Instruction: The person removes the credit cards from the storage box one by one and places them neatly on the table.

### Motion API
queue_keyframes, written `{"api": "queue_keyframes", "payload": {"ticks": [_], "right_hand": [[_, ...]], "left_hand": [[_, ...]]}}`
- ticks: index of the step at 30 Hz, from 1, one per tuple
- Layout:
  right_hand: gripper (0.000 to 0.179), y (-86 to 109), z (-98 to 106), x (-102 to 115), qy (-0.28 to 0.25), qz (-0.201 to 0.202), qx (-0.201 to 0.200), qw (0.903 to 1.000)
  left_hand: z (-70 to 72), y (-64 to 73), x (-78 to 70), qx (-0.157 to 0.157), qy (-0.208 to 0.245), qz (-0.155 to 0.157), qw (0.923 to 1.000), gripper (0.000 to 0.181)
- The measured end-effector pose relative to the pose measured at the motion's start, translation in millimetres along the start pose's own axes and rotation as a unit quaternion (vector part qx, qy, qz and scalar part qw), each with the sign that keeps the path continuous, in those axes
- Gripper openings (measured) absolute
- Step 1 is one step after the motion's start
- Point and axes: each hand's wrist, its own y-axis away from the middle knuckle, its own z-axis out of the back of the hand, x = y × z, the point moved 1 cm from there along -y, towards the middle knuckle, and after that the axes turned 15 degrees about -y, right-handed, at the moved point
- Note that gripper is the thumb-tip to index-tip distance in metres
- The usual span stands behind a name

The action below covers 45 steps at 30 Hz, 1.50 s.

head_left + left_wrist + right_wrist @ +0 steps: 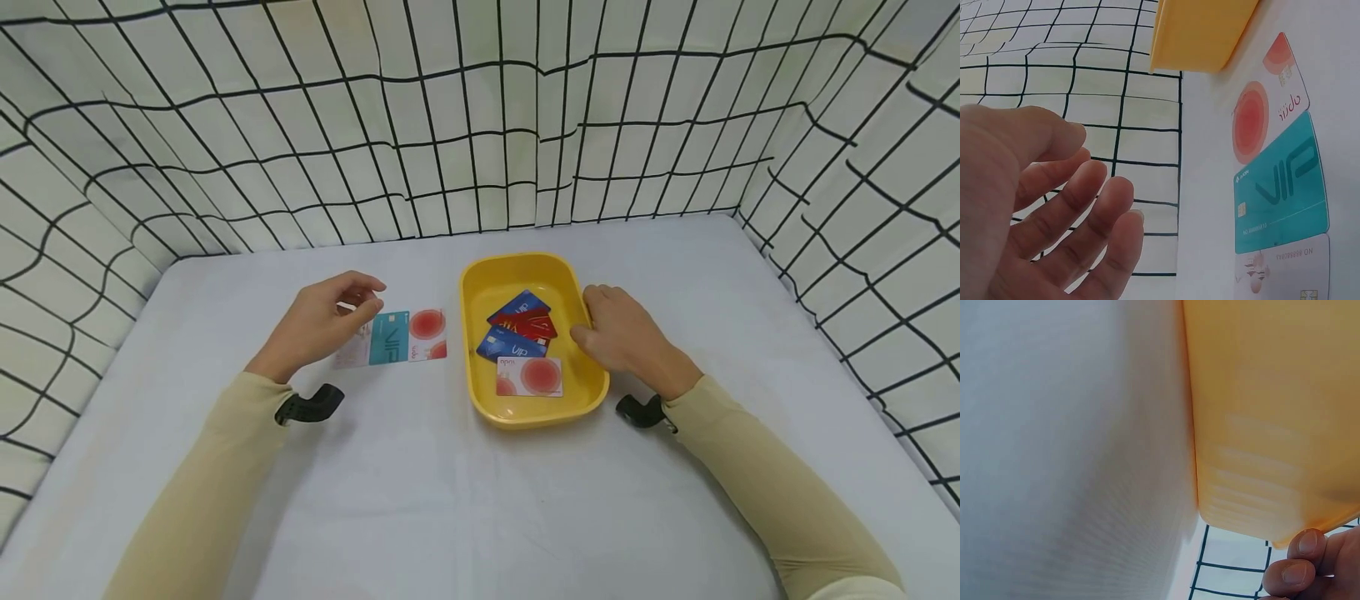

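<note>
My right hand (pixel 626 329) grips the right rim of a yellow tray (pixel 480 279), thumb inside and fingers outside. The tray holds overlapping cards: a blue VIP card (pixel 513 344), red cards (pixel 536 322), another blue card behind, and a white card with a red circle (pixel 529 377) at the front. My left hand (pixel 322 321) hovers over a row of cards left of the tray, its fingers loosely curved around nothing. In that row lie a white card with a red circle (pixel 1250 122), a teal VIP card (pixel 1282 187) and a pale card (pixel 1285 269), side by side.
A white cloth (pixel 465 500) covers the table. Along the back and both sides stands a pale wall of black netting (pixel 480 133). A black wrist mount (pixel 309 406) sits at the left cuff, another (pixel 640 412) at the right.
</note>
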Motion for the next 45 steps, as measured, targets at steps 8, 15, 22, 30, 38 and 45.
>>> {"api": "queue_keyframes", "payload": {"ticks": [8,15,22,30,38,45], "right_hand": [[0.037,-0.1,-1,0,-0.002,-0.004,0.002,1.0000],[0.037,0.4,-1,0,-0.004,-0.003,-0.001,1.0000],[0.039,-0.3,-2,0,-0.003,-0.011,0.010,0.9999],[0.040,-0.8,-1,2,-0.002,-0.017,0.007,0.9998],[0.040,-0.5,-2,0,-0.004,-0.006,-0.002,1.0000],[0.040,0.1,0,0,-0.002,-0.007,0.000,1.0000]], "left_hand": [[3.4,-2.7,-13.4,-0.015,-0.014,-0.033,0.9992,0.034],[6.0,-5.8,-27.3,-0.020,-0.028,-0.052,0.9981,0.033],[5.6,-9.1,-42.8,-0.015,-0.039,-0.067,0.9969,0.032],[2.4,-18.3,-58.3,-0.013,-0.041,-0.096,0.9945,0.031],[-2.7,-26.2,-73.3,-0.017,-0.040,-0.121,0.9917,0.030],[-7.0,-31.0,-84.4,-0.006,-0.036,-0.146,0.9885,0.032]]}}
